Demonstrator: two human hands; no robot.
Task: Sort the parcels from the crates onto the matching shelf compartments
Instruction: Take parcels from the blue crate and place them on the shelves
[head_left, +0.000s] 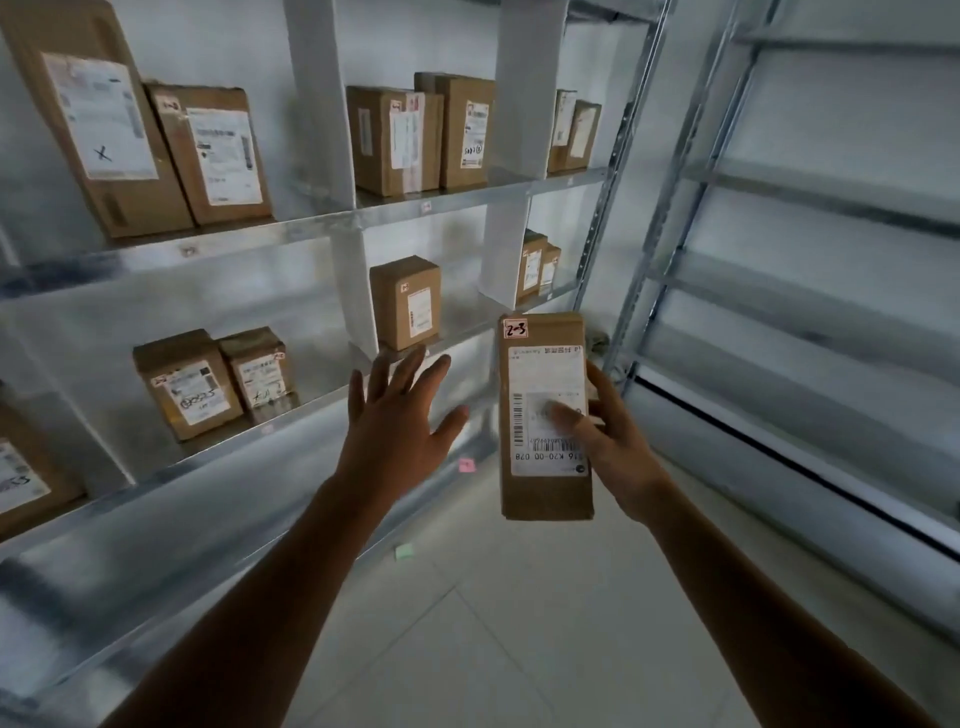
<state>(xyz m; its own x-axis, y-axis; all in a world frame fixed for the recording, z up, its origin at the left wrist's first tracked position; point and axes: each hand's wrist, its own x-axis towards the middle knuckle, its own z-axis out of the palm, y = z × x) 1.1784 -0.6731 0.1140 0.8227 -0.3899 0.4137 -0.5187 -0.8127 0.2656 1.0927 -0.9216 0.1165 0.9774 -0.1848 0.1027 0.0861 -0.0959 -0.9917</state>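
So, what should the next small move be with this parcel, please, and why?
Probably raise the parcel toward the shelf and look for 2-3: its tag reads 2-3, the right hand grips it, and the left hand is free. Shelf tags are unreadable.

Dim, cool light; blurred, bowed edges.

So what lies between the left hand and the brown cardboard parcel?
In the head view, only a small pink paper note shows between left hand and brown cardboard parcel.
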